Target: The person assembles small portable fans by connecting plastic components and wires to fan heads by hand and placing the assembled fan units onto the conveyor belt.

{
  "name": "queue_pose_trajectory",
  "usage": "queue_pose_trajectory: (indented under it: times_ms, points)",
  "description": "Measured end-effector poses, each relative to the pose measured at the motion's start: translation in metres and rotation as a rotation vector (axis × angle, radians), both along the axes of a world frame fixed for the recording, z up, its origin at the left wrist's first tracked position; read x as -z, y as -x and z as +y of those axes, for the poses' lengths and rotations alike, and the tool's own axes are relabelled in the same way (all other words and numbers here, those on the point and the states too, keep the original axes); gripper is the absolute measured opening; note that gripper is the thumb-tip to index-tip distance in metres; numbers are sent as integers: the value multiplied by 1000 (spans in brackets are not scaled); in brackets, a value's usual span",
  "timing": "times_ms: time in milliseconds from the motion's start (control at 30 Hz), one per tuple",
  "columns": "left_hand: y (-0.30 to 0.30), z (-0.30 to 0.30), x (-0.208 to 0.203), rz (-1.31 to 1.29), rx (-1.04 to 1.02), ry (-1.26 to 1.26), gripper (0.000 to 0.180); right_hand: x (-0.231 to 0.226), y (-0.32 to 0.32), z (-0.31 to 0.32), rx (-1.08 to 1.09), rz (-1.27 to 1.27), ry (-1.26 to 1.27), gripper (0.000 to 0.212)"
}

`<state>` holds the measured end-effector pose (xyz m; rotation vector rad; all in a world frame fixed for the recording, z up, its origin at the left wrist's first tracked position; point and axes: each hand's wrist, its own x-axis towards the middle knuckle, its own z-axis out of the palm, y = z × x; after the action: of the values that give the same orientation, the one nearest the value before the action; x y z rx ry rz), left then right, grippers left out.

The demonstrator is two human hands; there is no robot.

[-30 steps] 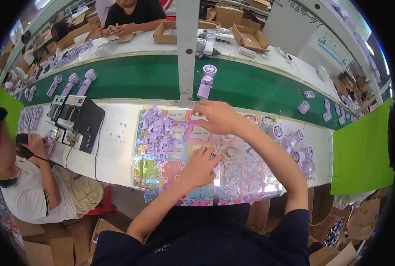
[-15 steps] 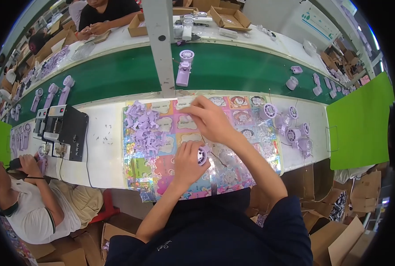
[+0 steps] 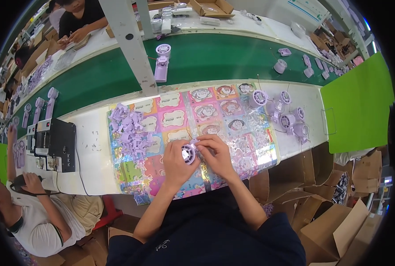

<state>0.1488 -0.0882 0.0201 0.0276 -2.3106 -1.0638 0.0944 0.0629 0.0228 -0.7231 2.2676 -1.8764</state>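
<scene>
My left hand (image 3: 174,167) is wrapped round a light purple fan head (image 3: 188,154), its round grille facing up. My right hand (image 3: 218,156) meets it from the other side, fingertips pinching a small purple plastic piece (image 3: 194,141) against the fan head's upper edge. How the two parts join is hidden by my fingers. A heap of small purple plastic pieces (image 3: 131,131) lies left of my hands. To the right, several purple fan heads (image 3: 287,121) with thin wires stand grouped on the table.
A shiny picture-patterned sheet (image 3: 173,119) covers the bench. On the left stands a black machine (image 3: 63,144), beside a seated co-worker (image 3: 42,213). Purple handheld fans (image 3: 161,66) sit on the green conveyor belt (image 3: 206,57) beyond a grey post (image 3: 128,42). Cardboard boxes (image 3: 339,230) lie lower right.
My right hand has come down from above the sheet to the fan head in my left hand. The whole view has shifted and tilted slightly.
</scene>
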Motion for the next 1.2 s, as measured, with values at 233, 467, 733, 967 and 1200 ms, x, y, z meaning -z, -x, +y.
queue_pose_trajectory:
  times_ms: [233,467,733,967,1200]
  points:
    - [-9,-1,8,143,52,117,59,-2,0,-1,-25,-388,-18,28]
    - [-35,-11,-4,-174,172,-548,38,-14,-31,2,-21,-116,18,29]
    - [-33,-13,-1,-197,257,-713,13,-22,-49,-6,48,-119,19,28]
    - [-33,-11,4,-158,277,-633,8,-5,-59,-4,50,-274,154,28]
    - [-24,-1,1,-194,309,-703,8,-2,-58,6,89,-455,237,24]
